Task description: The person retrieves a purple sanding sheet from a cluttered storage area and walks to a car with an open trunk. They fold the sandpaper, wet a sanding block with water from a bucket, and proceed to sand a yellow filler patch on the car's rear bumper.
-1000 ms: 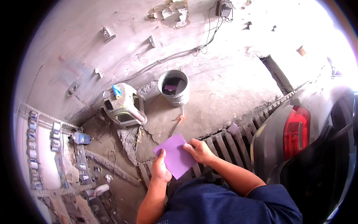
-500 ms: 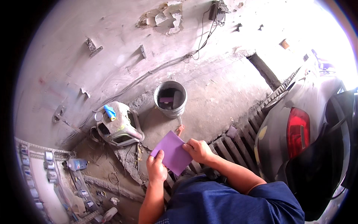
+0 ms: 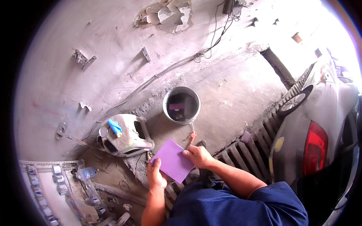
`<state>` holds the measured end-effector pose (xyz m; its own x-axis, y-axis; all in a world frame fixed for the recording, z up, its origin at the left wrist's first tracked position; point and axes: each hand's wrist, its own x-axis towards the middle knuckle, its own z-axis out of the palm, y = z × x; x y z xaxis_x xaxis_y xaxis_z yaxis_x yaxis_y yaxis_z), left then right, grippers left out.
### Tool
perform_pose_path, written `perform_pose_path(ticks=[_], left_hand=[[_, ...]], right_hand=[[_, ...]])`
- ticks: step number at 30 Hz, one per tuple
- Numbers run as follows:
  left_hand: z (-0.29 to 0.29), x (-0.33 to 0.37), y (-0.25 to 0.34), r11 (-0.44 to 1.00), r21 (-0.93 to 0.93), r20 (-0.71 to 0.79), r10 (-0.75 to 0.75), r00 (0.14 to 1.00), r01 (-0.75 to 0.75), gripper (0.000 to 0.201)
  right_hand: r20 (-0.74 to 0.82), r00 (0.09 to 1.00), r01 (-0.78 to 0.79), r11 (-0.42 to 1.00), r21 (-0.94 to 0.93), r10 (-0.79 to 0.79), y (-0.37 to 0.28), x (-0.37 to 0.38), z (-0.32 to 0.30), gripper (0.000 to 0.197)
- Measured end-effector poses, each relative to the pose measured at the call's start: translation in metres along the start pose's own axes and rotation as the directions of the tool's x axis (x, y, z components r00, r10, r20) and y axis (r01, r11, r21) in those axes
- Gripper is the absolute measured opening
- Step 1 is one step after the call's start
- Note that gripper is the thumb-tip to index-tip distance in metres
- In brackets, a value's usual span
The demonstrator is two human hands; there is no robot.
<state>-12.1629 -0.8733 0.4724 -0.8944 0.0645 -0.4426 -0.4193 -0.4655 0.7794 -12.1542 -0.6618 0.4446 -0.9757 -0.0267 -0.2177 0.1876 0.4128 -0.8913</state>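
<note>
Your view has shifted, bringing the wheel [image 3: 293, 103] of the grey car [image 3: 288, 150] plainly into sight, and near the bucket [image 3: 191, 109] a dark shoe [image 3: 202, 144] now shows beyond your right hand [image 3: 200, 156]. The purple sheet [image 3: 173, 160] stays between your hands, the fingers closed on it, right at its upper-right edge, left hand [image 3: 157, 177] at its left corner.

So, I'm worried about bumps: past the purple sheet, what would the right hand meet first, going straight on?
Past the purple sheet, the right hand would probably meet the stool, or pass above it; depth is unclear.
</note>
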Motion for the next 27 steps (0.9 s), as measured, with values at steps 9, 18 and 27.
perform_pose_path(ticks=[9, 18, 27], left_hand=[[0.041, 0.101, 0.012, 0.943, -0.251, 0.027, -0.220, 0.975, 0.220, 0.041], [0.043, 0.194, 0.037, 0.937, -0.131, 0.006, -0.325, 0.946, 0.323, 0.039], [-0.006, 0.338, 0.008, 0.846, -0.083, 0.053, -0.524, 0.850, 0.527, 0.037]], right_hand=[[0.136, 0.989, -0.071, 0.987, 0.144, 0.052, 0.008, 0.106, -0.029, 0.039], [0.202, 0.974, -0.135, 0.977, 0.165, 0.101, 0.021, 0.170, -0.033, 0.031], [0.101, 0.932, -0.363, 0.875, 0.321, 0.349, 0.068, 0.256, 0.016, 0.028]])
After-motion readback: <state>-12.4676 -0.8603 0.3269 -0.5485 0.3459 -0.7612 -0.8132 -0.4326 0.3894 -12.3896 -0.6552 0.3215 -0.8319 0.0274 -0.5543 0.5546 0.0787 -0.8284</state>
